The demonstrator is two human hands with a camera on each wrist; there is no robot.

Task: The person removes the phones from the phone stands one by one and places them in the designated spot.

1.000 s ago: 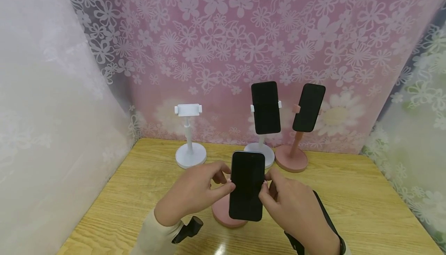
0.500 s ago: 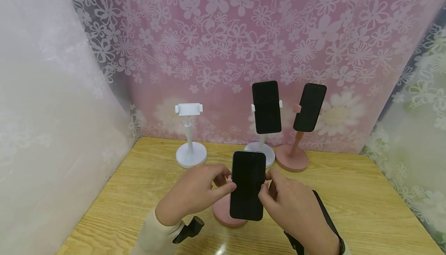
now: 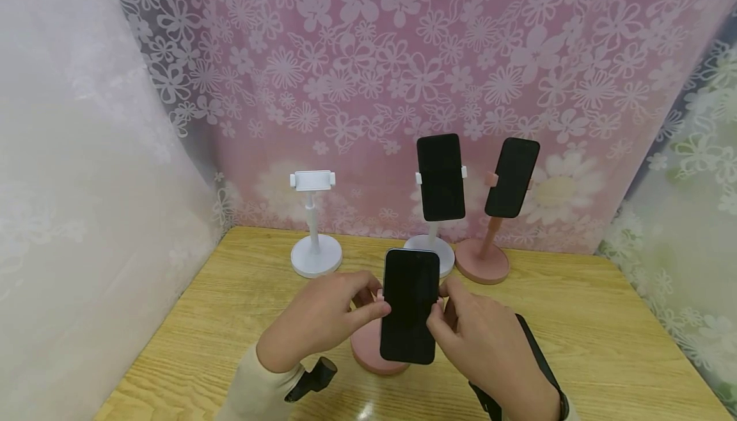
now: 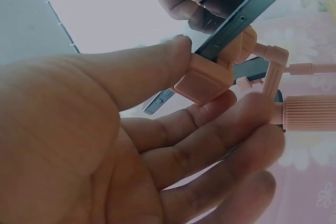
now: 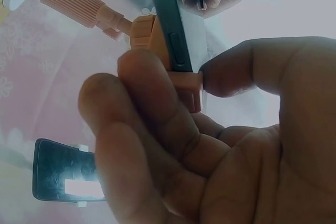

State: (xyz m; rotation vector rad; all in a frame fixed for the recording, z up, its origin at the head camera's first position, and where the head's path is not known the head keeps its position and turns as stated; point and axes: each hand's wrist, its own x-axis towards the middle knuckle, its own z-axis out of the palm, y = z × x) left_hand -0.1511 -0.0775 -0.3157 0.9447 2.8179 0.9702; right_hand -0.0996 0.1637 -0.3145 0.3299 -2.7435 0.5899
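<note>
A black-screened smartphone (image 3: 410,306) stands upright, tilted back, in the clamp of a pink phone stand (image 3: 368,350) at the front middle. My left hand (image 3: 322,315) pinches the clamp's left end between thumb and fingers. In the left wrist view that clamp end (image 4: 202,85) hooks over the phone's edge, with the thumb at its front. On the opposite side my right hand (image 3: 486,338) pinches the clamp's right end (image 5: 186,85), thumb in front and fingers behind. The phone hides most of the stand's post in the head view.
A white stand (image 3: 315,254) with nothing in its holder is at the back left. Further right, a white stand bears a phone (image 3: 440,178) and a pink stand bears another phone (image 3: 512,178). A flat black object (image 3: 532,341) lies partly under my right forearm.
</note>
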